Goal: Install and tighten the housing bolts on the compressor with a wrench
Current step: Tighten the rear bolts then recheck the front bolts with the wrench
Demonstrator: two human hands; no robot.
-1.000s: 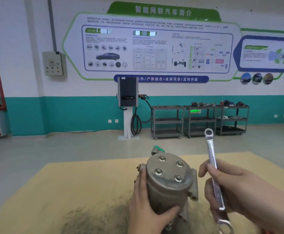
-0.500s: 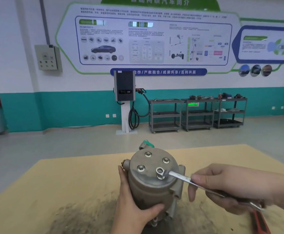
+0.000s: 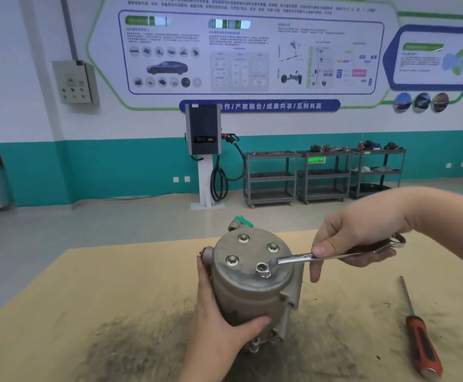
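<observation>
A grey metal compressor [image 3: 248, 296] stands upright on the tan table [image 3: 92, 293]. Its round top housing carries several flanged bolts [image 3: 232, 260]. My left hand [image 3: 219, 323] grips the compressor's body from the left and front. My right hand [image 3: 357, 238] holds a silver combination wrench [image 3: 302, 257] by its shaft. The wrench's ring end sits over the front right bolt, and its open end sticks out past my palm at the right.
A red and black screwdriver [image 3: 419, 332] lies on the table at the right. Dark grime stains the table around the compressor. Beyond the table are the floor, a charging post [image 3: 204, 150] and grey shelf carts [image 3: 321, 175] along the wall.
The wrench went from upright in my right hand down onto the front right bolt, then swung further away from me. My left hand kept its grip on the compressor.
</observation>
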